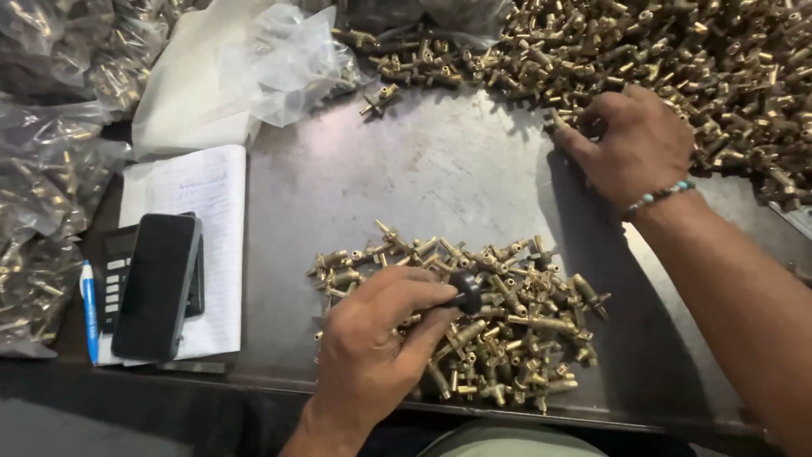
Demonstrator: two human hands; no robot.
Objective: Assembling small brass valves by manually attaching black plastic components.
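Note:
My left hand (376, 338) is closed around a small dark tool (468, 292), held over a small heap of brass fittings (507, 326) near the front edge of the grey metal table (397, 178). My right hand (633, 144), with a beaded bracelet at the wrist, reaches to the edge of a large heap of brass fittings (702, 59) at the back right. Its fingers are curled down onto the fittings there; what they grip is hidden.
A black phone (156, 283) lies on a calculator and an open notebook (199, 190) at the left, with a blue pen (89, 305) beside them. Clear plastic bags of fittings (46, 195) crowd the left side. One loose fitting (381, 97) lies apart.

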